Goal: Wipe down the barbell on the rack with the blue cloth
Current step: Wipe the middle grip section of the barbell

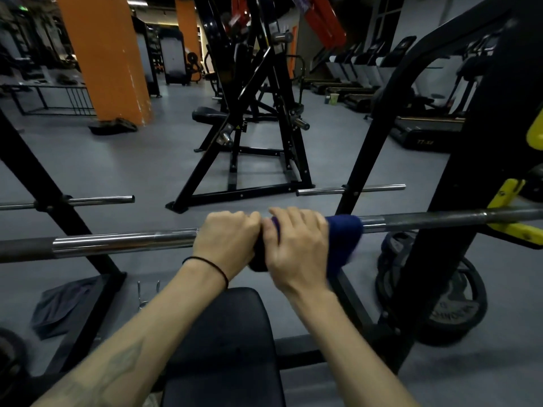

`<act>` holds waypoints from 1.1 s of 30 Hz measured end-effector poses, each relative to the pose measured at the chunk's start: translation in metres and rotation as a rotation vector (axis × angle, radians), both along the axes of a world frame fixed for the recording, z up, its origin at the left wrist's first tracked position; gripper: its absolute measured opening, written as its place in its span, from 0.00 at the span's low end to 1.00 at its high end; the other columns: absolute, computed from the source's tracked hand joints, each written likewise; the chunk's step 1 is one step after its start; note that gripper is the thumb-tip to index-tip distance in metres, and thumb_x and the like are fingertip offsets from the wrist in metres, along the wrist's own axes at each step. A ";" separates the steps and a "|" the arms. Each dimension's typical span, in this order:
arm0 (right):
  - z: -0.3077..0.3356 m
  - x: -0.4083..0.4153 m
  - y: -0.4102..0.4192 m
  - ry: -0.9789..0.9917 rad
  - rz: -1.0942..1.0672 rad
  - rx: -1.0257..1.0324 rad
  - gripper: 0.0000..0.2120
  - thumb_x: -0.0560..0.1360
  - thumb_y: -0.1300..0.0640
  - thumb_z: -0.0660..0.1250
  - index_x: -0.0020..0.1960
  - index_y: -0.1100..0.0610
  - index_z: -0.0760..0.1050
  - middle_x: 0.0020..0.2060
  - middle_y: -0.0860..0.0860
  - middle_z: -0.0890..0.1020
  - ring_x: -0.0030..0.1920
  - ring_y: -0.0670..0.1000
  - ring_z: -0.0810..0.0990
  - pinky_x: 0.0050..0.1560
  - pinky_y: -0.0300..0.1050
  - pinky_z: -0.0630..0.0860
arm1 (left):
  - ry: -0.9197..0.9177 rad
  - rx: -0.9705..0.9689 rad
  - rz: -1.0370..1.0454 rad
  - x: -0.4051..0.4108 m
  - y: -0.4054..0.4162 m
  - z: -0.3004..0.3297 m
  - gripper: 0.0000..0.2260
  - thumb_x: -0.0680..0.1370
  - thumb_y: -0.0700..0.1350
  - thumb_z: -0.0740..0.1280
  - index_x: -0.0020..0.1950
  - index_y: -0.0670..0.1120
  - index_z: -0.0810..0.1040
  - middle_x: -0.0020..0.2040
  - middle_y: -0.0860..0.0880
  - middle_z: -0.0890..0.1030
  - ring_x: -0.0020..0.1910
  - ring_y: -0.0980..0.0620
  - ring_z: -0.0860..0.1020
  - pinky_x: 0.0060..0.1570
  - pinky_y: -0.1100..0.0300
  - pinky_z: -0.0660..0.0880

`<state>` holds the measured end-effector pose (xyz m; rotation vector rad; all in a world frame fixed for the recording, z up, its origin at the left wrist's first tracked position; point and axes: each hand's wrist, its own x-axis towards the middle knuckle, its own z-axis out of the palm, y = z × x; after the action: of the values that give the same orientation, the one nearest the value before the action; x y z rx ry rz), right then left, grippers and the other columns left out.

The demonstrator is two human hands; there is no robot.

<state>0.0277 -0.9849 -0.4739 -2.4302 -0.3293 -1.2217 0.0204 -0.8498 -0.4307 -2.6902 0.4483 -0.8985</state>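
Note:
A steel barbell lies across the rack, running from the left edge to the yellow hook at the right. The blue cloth is wrapped round the bar near its middle. My right hand grips the cloth and the bar through it; the hand looks blurred. My left hand is curled over the bar just to the left, touching the right hand, and a dark fold of cloth hangs below between them.
A black bench pad sits under my arms. Black rack uprights stand left and right, with a yellow hook holding the bar. Weight plates lean at the right post. A grey cloth lies on the floor.

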 end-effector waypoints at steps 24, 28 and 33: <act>-0.006 -0.005 -0.036 0.009 0.024 -0.037 0.20 0.85 0.48 0.53 0.56 0.55 0.81 0.52 0.51 0.83 0.57 0.54 0.78 0.73 0.53 0.63 | -0.130 -0.425 0.020 0.008 -0.032 -0.018 0.23 0.82 0.60 0.52 0.41 0.48 0.77 0.37 0.50 0.78 0.38 0.47 0.77 0.34 0.54 0.66; -0.001 0.009 -0.092 0.005 0.029 -0.141 0.20 0.84 0.45 0.54 0.53 0.55 0.80 0.46 0.53 0.81 0.49 0.58 0.77 0.60 0.54 0.67 | -0.178 -0.342 -0.024 0.011 -0.021 -0.023 0.24 0.84 0.59 0.51 0.44 0.46 0.79 0.40 0.48 0.78 0.39 0.46 0.76 0.39 0.52 0.69; 0.002 0.015 -0.186 0.062 -0.163 -0.103 0.23 0.85 0.44 0.49 0.51 0.58 0.77 0.45 0.56 0.79 0.50 0.60 0.74 0.60 0.57 0.67 | -0.191 -0.341 -0.011 0.011 -0.026 -0.025 0.25 0.84 0.59 0.50 0.44 0.46 0.79 0.40 0.49 0.77 0.40 0.47 0.75 0.42 0.53 0.70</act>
<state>0.0429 -1.1712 -0.4716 -2.6211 -0.1837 -1.2200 0.0310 -0.8760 -0.4554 -2.8598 0.2890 -1.3275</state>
